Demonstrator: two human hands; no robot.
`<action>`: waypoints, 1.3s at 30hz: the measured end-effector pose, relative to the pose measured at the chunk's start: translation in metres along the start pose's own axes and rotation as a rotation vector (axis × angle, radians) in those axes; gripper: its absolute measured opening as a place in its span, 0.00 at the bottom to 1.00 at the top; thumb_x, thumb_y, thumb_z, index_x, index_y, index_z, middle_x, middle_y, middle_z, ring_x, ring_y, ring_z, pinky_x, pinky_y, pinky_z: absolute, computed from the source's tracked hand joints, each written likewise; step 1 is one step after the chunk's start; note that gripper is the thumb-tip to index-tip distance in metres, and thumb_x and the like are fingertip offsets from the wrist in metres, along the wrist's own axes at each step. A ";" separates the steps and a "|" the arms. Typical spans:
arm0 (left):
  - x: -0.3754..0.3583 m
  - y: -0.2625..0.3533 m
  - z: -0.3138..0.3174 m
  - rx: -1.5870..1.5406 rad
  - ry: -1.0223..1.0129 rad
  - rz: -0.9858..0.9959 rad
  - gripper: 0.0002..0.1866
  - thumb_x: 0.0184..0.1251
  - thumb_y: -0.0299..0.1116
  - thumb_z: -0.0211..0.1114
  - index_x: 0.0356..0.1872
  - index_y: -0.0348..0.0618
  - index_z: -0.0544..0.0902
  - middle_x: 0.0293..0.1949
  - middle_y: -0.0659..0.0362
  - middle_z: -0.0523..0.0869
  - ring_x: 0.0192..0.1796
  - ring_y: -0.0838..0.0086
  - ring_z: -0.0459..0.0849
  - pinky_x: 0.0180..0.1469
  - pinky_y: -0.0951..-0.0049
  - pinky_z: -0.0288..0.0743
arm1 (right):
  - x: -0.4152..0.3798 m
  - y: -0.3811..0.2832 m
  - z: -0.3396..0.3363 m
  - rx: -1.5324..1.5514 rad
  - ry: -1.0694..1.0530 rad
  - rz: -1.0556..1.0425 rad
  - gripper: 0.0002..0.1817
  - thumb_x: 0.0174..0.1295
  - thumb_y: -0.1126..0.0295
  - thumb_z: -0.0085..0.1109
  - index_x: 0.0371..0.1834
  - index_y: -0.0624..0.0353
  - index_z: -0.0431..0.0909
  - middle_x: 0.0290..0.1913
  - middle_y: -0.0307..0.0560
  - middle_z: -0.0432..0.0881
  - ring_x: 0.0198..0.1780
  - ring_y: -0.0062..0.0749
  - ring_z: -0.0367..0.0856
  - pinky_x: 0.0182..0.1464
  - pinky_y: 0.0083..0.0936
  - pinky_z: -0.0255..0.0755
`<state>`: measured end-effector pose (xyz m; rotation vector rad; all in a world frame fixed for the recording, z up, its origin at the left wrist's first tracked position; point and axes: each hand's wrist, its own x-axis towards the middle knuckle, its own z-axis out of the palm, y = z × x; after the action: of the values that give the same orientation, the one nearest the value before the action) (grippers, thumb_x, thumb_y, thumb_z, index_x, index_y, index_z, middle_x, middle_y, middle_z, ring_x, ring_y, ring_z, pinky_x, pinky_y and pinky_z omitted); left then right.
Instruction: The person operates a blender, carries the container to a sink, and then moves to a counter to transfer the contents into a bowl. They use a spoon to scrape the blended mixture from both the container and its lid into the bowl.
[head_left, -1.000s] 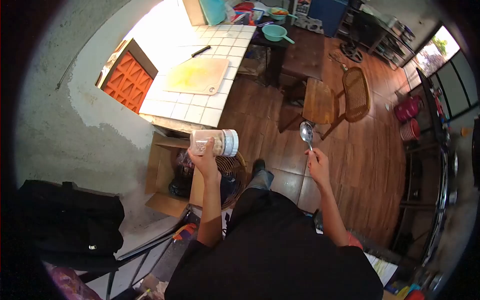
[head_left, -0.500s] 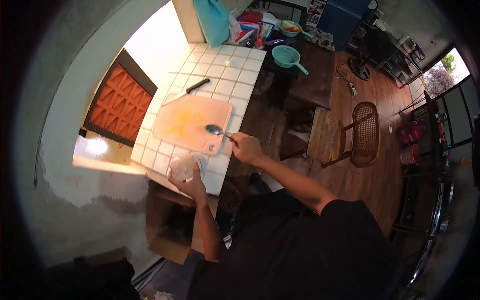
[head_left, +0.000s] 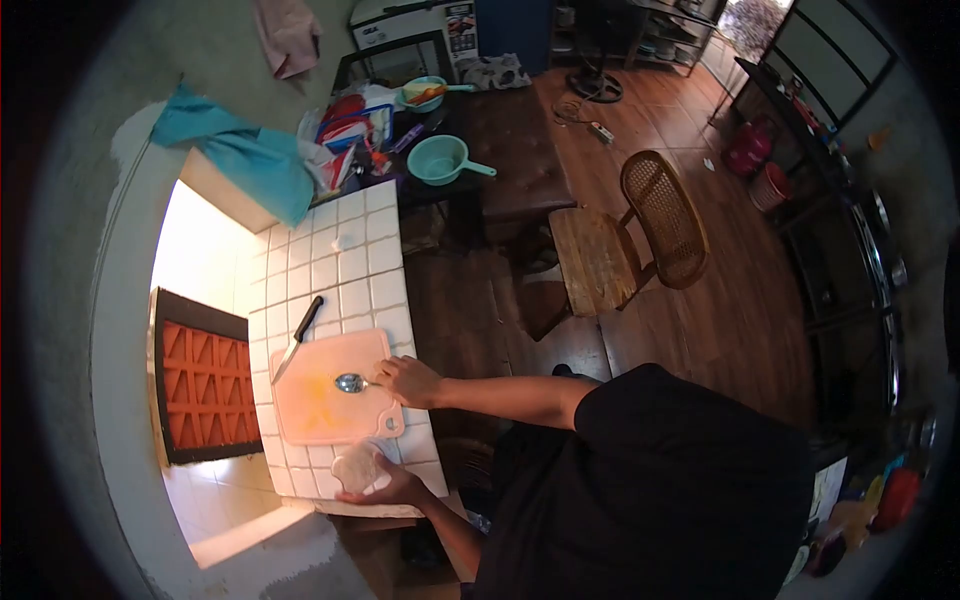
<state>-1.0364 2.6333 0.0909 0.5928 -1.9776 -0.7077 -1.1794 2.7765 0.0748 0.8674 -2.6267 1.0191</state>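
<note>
My right hand (head_left: 408, 382) is closed around the handle of a metal spoon (head_left: 350, 383). The spoon's bowl is over the pink cutting board (head_left: 300, 425), which has yellow stains on its surface. My left hand (head_left: 397, 486) grips a whitish, see-through container (head_left: 357, 467) from its near side, close to the board's near edge. What the container holds does not show clearly. A black-handled knife (head_left: 308, 320) lies at the board's far left corner, its blade partly over the board.
The white tiled counter (head_left: 370, 255) carries the board, with a small white piece (head_left: 342, 243) farther back. Beyond it are a green strainer (head_left: 438, 160) and plastic bags (head_left: 328, 165). A wooden chair (head_left: 592, 262) stands right; a teal cloth (head_left: 245, 160) hangs left.
The whole view has turned, so the counter now sits lower and farther left. The spoon's bowl is a little farther in over the board. Both hands keep their holds.
</note>
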 end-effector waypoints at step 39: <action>-0.576 0.613 0.218 -0.753 -1.819 0.562 0.20 0.73 0.38 0.61 0.22 0.36 0.78 0.21 0.47 0.80 0.21 0.55 0.78 0.28 0.61 0.71 | -0.608 0.269 -0.594 0.705 1.147 1.143 0.23 0.77 0.59 0.49 0.30 0.66 0.82 0.24 0.44 0.82 0.23 0.25 0.79 0.30 0.24 0.74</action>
<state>-1.0395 3.5024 0.0745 -1.5754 -2.7147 -1.7618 -0.8622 3.6072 0.1419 -1.0938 -1.5158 1.8769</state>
